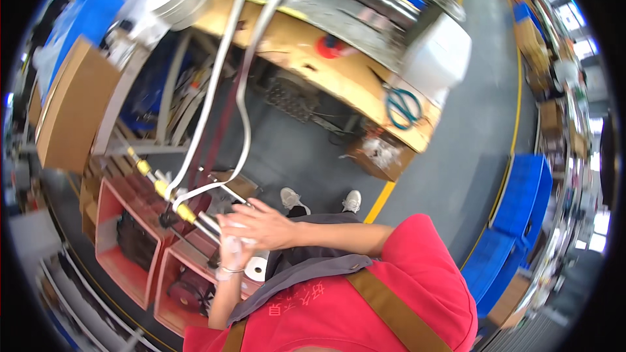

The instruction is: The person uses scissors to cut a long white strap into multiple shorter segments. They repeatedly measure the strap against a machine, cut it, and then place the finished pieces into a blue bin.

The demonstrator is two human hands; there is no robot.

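My right hand (266,229) lies across my left hand (234,250), its fingers stretched out towards the left. Something white and thin (235,243) shows between the palms; blur hides what it is and whether either hand grips it. A bracelet circles my left wrist. Just beyond the hands is a rod with yellow sleeves (160,187). Two white straps (215,73) hang from the machine bed (323,5) down to this rod. Beside my left wrist, a white roll with a dark core (257,269) is partly covered by my apron (308,274).
Red bins (159,286) holding dark items stand at left, near a cardboard box (76,107). Teal-handled scissors (403,108) and a red round object (328,47) lie on the wooden table edge (293,61). A litter-filled carton (386,156) sits below. Blue bins (523,200) line the right.
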